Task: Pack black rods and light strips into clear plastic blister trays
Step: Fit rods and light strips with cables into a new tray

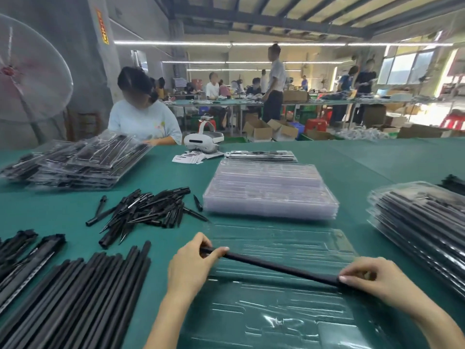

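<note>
A long black rod [276, 266] lies slanted across an open clear blister tray [276, 311] on the green table in front of me. My left hand [192, 264] pinches the rod's left end between thumb and fingers. My right hand [377, 278] grips its right end. A row of loose black rods [83, 298] lies at the lower left. Light strips [22, 258] lie at the far left edge.
A stack of clear trays [270, 190] stands behind the open one. Black spikes [148, 210] are heaped at centre left. Packed trays are piled at the right [422, 222] and back left [83, 162]. A person [143, 114] sits across the table by a white headset [202, 141].
</note>
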Demonstrator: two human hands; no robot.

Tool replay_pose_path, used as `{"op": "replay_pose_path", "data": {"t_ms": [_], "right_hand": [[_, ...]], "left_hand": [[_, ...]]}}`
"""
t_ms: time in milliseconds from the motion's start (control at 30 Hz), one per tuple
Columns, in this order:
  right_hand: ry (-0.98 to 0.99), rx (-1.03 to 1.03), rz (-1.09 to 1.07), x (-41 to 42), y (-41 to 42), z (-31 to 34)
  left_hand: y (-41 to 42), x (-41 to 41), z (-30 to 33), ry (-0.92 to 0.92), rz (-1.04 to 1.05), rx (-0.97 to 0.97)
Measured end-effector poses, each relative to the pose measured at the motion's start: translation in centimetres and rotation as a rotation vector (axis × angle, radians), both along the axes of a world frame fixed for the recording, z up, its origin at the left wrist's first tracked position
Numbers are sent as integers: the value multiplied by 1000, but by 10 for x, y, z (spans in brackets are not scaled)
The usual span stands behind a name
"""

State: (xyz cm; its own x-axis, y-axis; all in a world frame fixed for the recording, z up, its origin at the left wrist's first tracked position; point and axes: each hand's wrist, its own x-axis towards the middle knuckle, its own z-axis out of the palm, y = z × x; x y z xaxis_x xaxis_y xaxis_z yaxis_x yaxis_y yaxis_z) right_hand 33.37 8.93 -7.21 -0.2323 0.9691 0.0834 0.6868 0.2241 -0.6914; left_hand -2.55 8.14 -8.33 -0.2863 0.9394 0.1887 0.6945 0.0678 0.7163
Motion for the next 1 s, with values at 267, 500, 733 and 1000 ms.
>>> {"op": "replay_pose_path", "data": {"t_ms": [267, 500, 733, 1000], "right_hand": [[-126, 185, 0, 1, 9, -15], [-136, 230, 58, -2, 14, -19], [-146, 263, 126, -10, 20, -23], [-134, 208, 81, -25, 21, -23]], "left_hand": [[-9, -9, -8, 207, -186, 46], [-10, -7, -8, 370, -129, 58], [-12, -2, -7, 360, -125, 46], [-15, -3, -11, 349, -146, 71]]}}
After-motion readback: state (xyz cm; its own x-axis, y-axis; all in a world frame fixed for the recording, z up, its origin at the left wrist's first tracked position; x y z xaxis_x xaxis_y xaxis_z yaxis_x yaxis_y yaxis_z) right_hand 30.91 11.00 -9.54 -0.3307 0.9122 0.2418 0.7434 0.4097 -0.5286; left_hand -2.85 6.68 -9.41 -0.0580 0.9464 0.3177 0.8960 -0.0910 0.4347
